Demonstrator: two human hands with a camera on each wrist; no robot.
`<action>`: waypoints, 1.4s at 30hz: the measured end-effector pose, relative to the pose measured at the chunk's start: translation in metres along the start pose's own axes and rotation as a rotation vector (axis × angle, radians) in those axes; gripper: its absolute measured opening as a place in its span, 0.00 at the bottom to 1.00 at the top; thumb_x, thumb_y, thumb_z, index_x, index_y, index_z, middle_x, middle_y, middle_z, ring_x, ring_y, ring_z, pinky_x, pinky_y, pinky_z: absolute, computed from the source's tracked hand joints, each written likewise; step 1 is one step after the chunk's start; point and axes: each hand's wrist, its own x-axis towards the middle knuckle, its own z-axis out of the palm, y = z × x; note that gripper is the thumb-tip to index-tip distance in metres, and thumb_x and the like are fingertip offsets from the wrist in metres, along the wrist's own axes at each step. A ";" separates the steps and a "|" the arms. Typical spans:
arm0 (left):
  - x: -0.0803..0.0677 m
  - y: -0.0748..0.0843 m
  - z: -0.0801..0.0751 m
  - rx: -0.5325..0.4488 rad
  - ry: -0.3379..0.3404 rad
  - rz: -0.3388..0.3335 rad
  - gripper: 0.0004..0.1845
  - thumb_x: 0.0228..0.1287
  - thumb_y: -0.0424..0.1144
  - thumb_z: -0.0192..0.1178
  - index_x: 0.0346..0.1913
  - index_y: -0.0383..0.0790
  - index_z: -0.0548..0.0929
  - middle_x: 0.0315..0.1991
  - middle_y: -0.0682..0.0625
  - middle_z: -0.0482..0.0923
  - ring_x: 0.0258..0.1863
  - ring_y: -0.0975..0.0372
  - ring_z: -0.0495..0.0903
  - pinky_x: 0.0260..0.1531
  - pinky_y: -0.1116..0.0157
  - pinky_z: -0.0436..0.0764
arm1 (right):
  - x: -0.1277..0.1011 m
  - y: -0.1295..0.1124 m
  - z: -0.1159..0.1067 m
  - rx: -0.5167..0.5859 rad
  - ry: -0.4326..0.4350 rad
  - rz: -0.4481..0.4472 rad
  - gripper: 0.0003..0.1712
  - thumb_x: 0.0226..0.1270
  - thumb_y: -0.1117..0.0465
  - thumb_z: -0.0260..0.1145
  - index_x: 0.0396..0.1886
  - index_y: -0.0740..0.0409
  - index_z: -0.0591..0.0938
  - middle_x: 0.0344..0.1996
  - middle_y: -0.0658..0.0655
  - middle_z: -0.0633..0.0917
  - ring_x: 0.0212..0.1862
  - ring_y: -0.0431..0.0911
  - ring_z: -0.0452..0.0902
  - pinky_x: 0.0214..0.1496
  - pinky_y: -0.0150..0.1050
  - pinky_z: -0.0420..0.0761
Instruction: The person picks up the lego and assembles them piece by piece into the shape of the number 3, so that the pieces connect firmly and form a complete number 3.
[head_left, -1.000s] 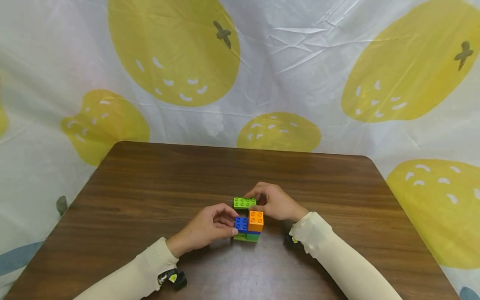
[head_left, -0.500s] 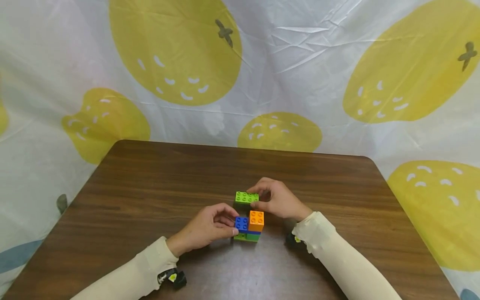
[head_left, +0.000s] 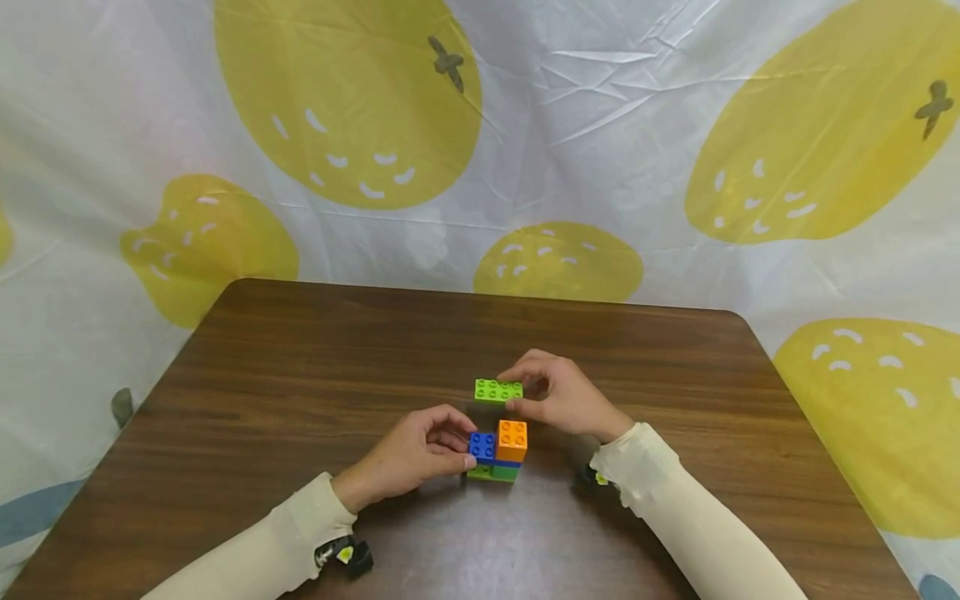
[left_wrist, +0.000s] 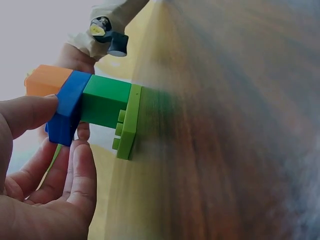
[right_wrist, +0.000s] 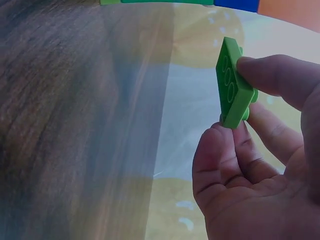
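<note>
A stack of toy building bricks stands in front of me: a flat lime-green base plate (left_wrist: pixel 129 125), a green brick (left_wrist: pixel 105 100), a flat blue brick (head_left: pixel 482 446) and an orange brick (head_left: pixel 512 440) on top. The orange brick covers only the blue one's right half. My left hand (head_left: pixel 411 457) grips the blue brick at its left end, thumb on the near side. Behind the stack, my right hand (head_left: pixel 561 396) pinches a separate lime-green building plate (head_left: pixel 498 390) by its right end. The right wrist view shows the ringed underside of this plate, raised off the table.
The stack rests on a dark wood-grain table (head_left: pixel 345 350). A white cloth (head_left: pixel 540 150) with large yellow fruit prints hangs behind the table's far edge. Small black cameras (head_left: pixel 348 557) are strapped under both wrists.
My right hand has carried the lime-green building plate away from me and slightly right, so the gap to the stack is wider. The left hand and the stack have stayed put.
</note>
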 end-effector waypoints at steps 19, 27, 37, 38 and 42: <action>-0.001 0.001 0.000 -0.008 0.001 -0.005 0.20 0.67 0.38 0.74 0.57 0.36 0.82 0.53 0.43 0.85 0.49 0.56 0.86 0.49 0.68 0.88 | -0.009 -0.017 -0.005 -0.040 0.008 -0.007 0.18 0.64 0.61 0.79 0.53 0.50 0.90 0.45 0.47 0.86 0.40 0.47 0.81 0.48 0.42 0.89; -0.001 0.001 0.000 0.002 0.004 -0.005 0.20 0.66 0.39 0.74 0.57 0.36 0.82 0.53 0.43 0.85 0.49 0.56 0.86 0.50 0.68 0.88 | -0.012 -0.023 -0.008 -0.055 0.016 -0.009 0.18 0.65 0.59 0.79 0.55 0.50 0.89 0.45 0.47 0.86 0.38 0.44 0.81 0.46 0.39 0.88; -0.002 0.001 0.001 -0.002 -0.002 -0.007 0.20 0.67 0.38 0.74 0.58 0.37 0.82 0.54 0.43 0.84 0.49 0.56 0.86 0.50 0.67 0.88 | -0.016 -0.030 -0.012 -0.029 0.020 -0.015 0.20 0.66 0.57 0.79 0.57 0.49 0.89 0.46 0.47 0.85 0.38 0.45 0.81 0.45 0.38 0.87; -0.001 0.001 0.001 -0.003 -0.002 -0.007 0.20 0.67 0.38 0.74 0.58 0.37 0.82 0.54 0.43 0.84 0.49 0.56 0.86 0.50 0.67 0.88 | -0.017 -0.031 -0.012 -0.026 0.020 -0.015 0.20 0.66 0.57 0.79 0.57 0.48 0.89 0.46 0.47 0.85 0.38 0.45 0.81 0.45 0.38 0.87; -0.001 0.001 0.001 -0.009 -0.001 -0.010 0.21 0.67 0.38 0.74 0.58 0.37 0.82 0.55 0.43 0.84 0.49 0.55 0.86 0.49 0.67 0.88 | -0.019 -0.035 -0.013 -0.012 0.027 -0.024 0.20 0.66 0.56 0.79 0.57 0.48 0.88 0.45 0.47 0.85 0.39 0.45 0.81 0.44 0.37 0.87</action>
